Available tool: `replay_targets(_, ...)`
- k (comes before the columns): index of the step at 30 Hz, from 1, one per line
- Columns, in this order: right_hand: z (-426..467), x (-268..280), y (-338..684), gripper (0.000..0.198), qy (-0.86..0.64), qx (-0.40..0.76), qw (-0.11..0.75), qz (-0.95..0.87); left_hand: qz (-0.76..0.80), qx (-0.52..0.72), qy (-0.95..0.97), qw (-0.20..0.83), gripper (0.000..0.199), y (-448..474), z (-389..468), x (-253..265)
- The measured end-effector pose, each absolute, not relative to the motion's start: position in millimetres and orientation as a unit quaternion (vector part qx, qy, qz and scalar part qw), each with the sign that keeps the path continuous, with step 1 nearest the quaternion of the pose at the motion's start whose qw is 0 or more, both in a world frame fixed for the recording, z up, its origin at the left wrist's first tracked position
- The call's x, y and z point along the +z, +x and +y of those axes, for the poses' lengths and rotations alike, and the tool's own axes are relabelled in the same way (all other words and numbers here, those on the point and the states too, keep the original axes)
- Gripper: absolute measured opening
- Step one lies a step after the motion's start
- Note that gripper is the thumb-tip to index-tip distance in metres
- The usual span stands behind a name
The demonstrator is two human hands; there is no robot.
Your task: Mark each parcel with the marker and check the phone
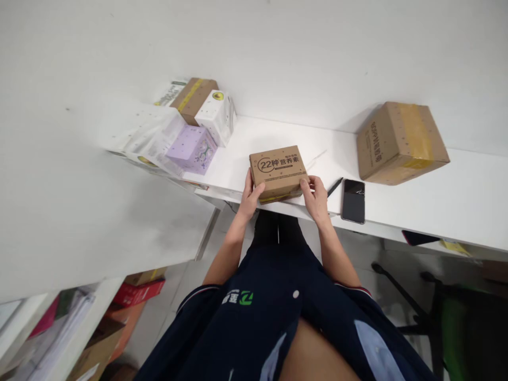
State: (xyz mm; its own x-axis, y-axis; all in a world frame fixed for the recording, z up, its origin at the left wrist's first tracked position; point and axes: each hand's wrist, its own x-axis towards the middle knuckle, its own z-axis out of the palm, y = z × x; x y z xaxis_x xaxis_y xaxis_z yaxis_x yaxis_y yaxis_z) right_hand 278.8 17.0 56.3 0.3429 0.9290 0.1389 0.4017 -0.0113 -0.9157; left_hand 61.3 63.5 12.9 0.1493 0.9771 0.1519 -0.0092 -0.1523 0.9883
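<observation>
A small brown cardboard box with black printing and "22" on top is at the front edge of the white desk. Its front side is tilted slightly toward me, and a strip of yellow tape shows low on that side. My left hand grips the box's left front corner, thumb on the front face. On the opposite corner, my right hand holds it with the thumb on the front edge and the fingers bent behind. To the right of that hand lie a black pen and a dark phone.
A larger taped carton stands at the right against the wall. At the left are a purple box, a white avocado-print box, another taped carton and plastic packaging. An office chair is at lower right.
</observation>
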Motion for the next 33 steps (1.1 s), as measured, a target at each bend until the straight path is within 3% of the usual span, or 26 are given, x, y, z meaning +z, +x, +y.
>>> replay_targets(10, 16, 39, 275, 0.034, -0.600, 0.281, 0.565, -0.492, 0.353, 0.544, 0.640, 0.412, 0.085, 58, 61, 17)
replay_targets(17, 0, -6, 271, 0.022, -0.629, 0.312, 0.533, -0.472, 0.420, 0.562, 0.552, 0.450, 0.055, 55, 30, -16)
replay_targets(22, -8, -16, 272, 0.021, -0.630, 0.338, 0.531, -0.454, 0.415, 0.579, 0.525, 0.465, 0.041, 50, 19, -10)
replay_targets(27, -8, 1, 273, 0.025, -0.636, 0.345, 0.535, -0.436, 0.508, 0.550, 0.479, 0.459, 0.061, 48, 33, 7)
replay_targets(33, -1, 39, 265, 0.052, -0.635, 0.317, 0.574, -0.408, 0.535, 0.530, 0.476, 0.455, 0.074, 59, 51, 25)
